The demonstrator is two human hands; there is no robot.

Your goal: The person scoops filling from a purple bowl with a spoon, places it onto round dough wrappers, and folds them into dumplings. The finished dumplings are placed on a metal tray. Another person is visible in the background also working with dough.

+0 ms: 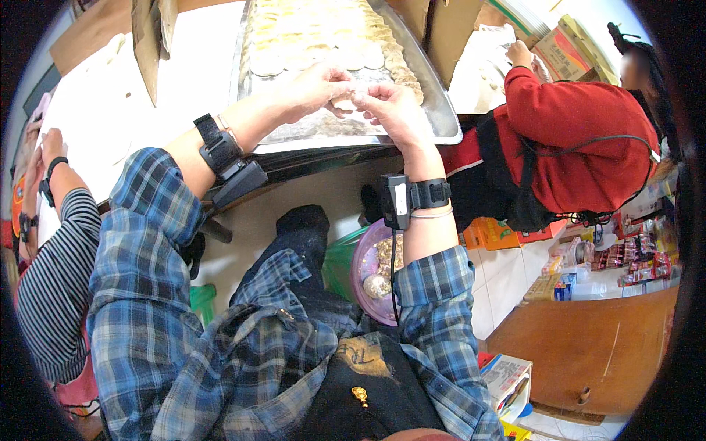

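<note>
Both of my hands meet over the near part of a metal tray [441,118]. My left hand [322,88] pinches one side of a small pale piece of dough [343,103]. On its other side, the fingertips of my right hand [389,105] grip the same piece. Rows of pale dough pieces [325,41] fill the far part of the tray, and more shaped pieces [405,71] run along its right side. Bright glare hides their detail.
A purple basin [361,297] with filling-like food sits below my right forearm. Cardboard pieces [144,49] stand left and right of the tray. On the right a person in a red top [579,132] works at the table; at the left is a striped sleeve [60,286].
</note>
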